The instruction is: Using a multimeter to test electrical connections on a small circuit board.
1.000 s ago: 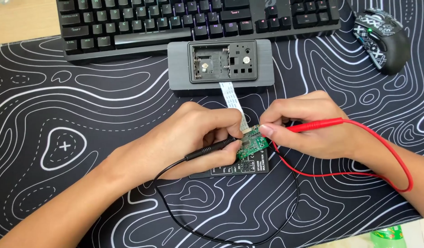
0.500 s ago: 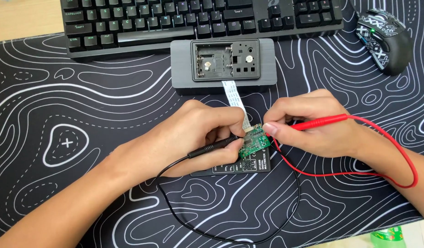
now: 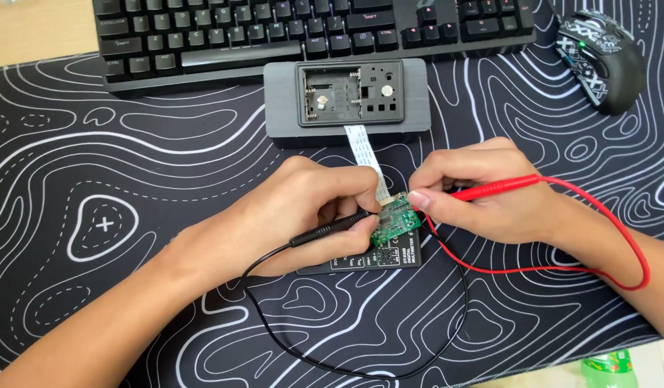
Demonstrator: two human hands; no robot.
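Hands: both rest low on the patterned desk mat [image 3: 116,179], closed in toward each other over a small green circuit board [image 3: 394,220].
Left hand: the left hand [image 3: 303,208] is curled tight around a black test probe [image 3: 330,228], pinched pen-style, its tip touching the board's left edge. The probe's black lead [image 3: 361,370] loops away across the mat toward the viewer.
Right hand: the right hand [image 3: 483,190] grips a red test probe [image 3: 499,188] between thumb and forefinger, tip down at the board's upper right corner. Its red lead [image 3: 619,237] arcs round the wrist and back under the hand.
Board: it sits tilted on top of a flat black multimeter [image 3: 389,255], mostly hidden beneath the hands, and stays joined by a white ribbon cable [image 3: 368,158] to the grey housing.
Step in hand: it looks like a measurement across two points on the board, with both probes already placed.
Next move: I would judge it calls for steady tips and small shifts only; the contact points are close together and a slip could bridge them.
Container: the grey housing [image 3: 418,100] lies open-faced just beyond the hands. Its recess [image 3: 350,92] holds a few small fittings and square cut-outs, and the board is out of it.
Around: a black keyboard [image 3: 274,36] lies behind the housing, a patterned mouse [image 3: 598,57] at far right, and a green object [image 3: 609,370] pokes in at the bottom edge, too cropped to tell what it is.
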